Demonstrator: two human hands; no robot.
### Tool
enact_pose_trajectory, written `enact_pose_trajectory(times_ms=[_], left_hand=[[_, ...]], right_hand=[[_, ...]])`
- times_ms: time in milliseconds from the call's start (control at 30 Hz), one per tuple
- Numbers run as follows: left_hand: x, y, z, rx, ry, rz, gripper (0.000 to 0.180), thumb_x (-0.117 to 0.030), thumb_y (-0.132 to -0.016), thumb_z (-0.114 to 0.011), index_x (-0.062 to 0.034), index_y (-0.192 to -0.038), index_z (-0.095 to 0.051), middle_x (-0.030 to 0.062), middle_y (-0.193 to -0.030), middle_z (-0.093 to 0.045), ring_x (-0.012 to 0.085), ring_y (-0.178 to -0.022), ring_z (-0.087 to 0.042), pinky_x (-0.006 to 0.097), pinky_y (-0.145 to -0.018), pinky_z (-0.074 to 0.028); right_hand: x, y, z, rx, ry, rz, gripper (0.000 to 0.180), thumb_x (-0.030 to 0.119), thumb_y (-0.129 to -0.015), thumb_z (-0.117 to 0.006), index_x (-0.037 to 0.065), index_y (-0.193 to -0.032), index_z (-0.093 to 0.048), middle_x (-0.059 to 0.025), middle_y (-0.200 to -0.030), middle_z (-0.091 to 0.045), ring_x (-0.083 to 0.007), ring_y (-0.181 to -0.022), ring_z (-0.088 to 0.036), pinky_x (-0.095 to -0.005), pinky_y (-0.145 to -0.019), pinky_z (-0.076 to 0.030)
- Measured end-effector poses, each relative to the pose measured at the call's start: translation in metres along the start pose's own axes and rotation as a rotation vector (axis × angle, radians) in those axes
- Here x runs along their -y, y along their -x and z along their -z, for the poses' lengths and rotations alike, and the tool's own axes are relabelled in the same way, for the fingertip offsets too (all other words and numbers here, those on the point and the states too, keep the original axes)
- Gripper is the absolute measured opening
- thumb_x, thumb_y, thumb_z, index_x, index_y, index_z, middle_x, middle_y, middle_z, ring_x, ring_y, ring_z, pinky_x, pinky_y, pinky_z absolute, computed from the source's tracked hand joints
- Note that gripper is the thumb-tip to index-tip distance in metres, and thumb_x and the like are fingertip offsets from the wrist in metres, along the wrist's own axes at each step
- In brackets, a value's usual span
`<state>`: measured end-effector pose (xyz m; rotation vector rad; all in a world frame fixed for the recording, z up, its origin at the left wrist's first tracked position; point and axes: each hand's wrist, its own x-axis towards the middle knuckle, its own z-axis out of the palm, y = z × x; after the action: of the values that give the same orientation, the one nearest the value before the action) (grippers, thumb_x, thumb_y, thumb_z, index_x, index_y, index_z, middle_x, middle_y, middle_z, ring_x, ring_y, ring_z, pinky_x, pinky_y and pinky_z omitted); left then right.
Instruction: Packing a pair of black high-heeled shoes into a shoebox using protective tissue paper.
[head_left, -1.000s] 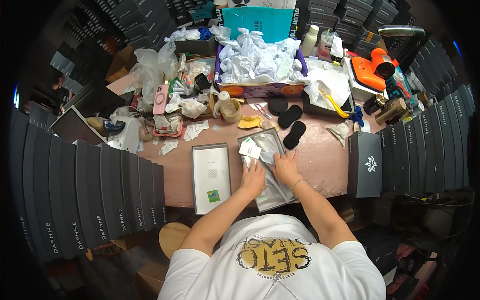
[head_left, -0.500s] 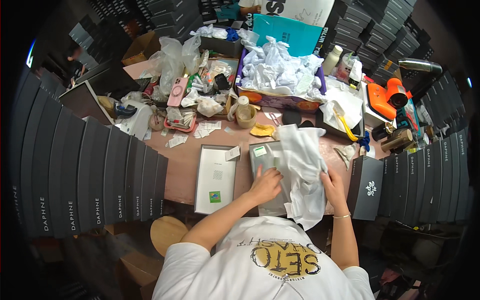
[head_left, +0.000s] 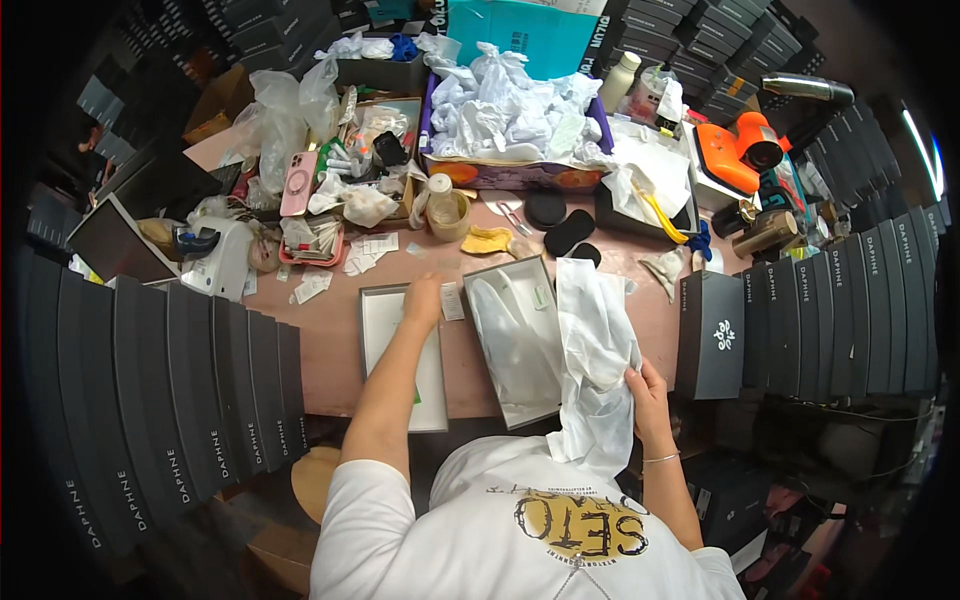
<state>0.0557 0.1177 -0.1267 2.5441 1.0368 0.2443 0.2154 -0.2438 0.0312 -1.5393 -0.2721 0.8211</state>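
Note:
My right hand (head_left: 648, 392) grips the edge of crumpled white tissue paper (head_left: 592, 350), which hangs toward my shirt and overlaps the right side of an open grey shoe box (head_left: 468, 352). Inside the box lies something in a translucent white wrapping (head_left: 512, 335); its contents are not clear. My left hand (head_left: 424, 298) is over the far end of the upturned white-lined box lid (head_left: 432, 405), beside a small paper slip (head_left: 453, 301). The left fingers are hidden under the hand, so whether they hold anything does not show.
Stacked dark shoe boxes wall in the left (head_left: 145, 390) and right (head_left: 800, 330). A purple box (head_left: 530, 176) of crumpled paper stands at the back. Nearer are black oval pads (head_left: 569, 233), a yellow cloth (head_left: 487, 241), a cup (head_left: 447, 218) and an orange tool (head_left: 727, 157).
My left hand has gone from the shoe box to the lid's far end. The box now sits tilted, its wrapped contents more exposed. My right hand still holds the tissue paper, drawn nearer me.

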Motion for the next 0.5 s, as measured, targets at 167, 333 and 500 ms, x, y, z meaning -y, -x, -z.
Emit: enact_pose_trajectory(times_ms=[167,333,500], left_hand=[[-0.04,0.018,0.075,-0.287,0.587,-0.118,0.019,0.001,-0.09,-0.049,0.0022,-0.102,-0.064,0.012,-0.096,-0.067,0.0252,-0.083,-0.068,0.03,-0.072,-0.052],[-0.116,0.029,0.06,-0.035,0.801,-0.176,0.022,-0.009,-0.09,-0.057,0.0011,-0.109,-0.063,0.0154,-0.107,-0.064,0.0251,-0.098,-0.064,0.033,-0.084,-0.049],[-0.156,0.077,0.051,0.274,1.353,0.128,0.052,-0.036,-0.092,-0.058,-0.0025,-0.132,-0.048,0.013,-0.133,-0.052,0.0256,-0.126,-0.045,0.04,-0.106,-0.035]], right_hand=[[0.001,0.014,0.019,-0.06,-0.102,0.024,0.034,0.01,-0.094,-0.05,-0.005,-0.125,-0.053,-0.0074,-0.114,-0.061,-0.0115,-0.101,-0.057,-0.0261,-0.089,-0.045],[0.013,-0.001,0.0,-0.032,-0.238,0.006,0.038,0.014,-0.096,-0.049,-0.003,-0.13,-0.048,-0.0085,-0.121,-0.058,-0.0124,-0.105,-0.056,-0.0257,-0.09,-0.045],[0.016,-0.023,-0.031,0.027,-0.353,0.013,0.036,0.02,-0.098,-0.048,-0.005,-0.123,-0.054,-0.0074,-0.111,-0.063,-0.0122,-0.097,-0.059,-0.0263,-0.085,-0.048]])
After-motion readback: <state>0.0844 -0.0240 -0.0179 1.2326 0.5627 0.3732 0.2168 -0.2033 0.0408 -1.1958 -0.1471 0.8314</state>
